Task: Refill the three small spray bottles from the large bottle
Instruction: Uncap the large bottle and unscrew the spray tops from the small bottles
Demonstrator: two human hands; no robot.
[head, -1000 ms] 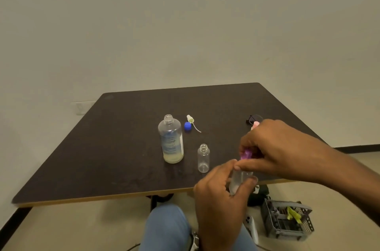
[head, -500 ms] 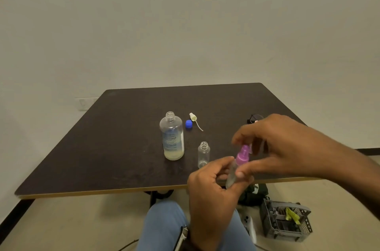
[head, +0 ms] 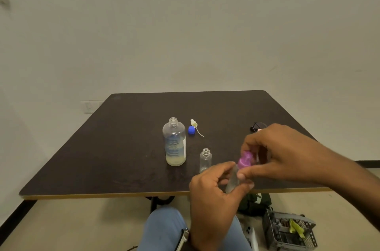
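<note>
My left hand [head: 213, 195] pinches the light, slick little bottle [head: 232, 181] low on its body while my right hand [head: 273, 154] grips its purple sprayer [head: 245, 160], best held at the collar.

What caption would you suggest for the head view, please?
Left hand holds a small spray bottle while the right hand grips its purple spray cap, beside the uncapped large bottle.

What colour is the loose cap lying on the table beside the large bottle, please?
Blue: the cap shows in the head view, just right of the large bottle.
</note>
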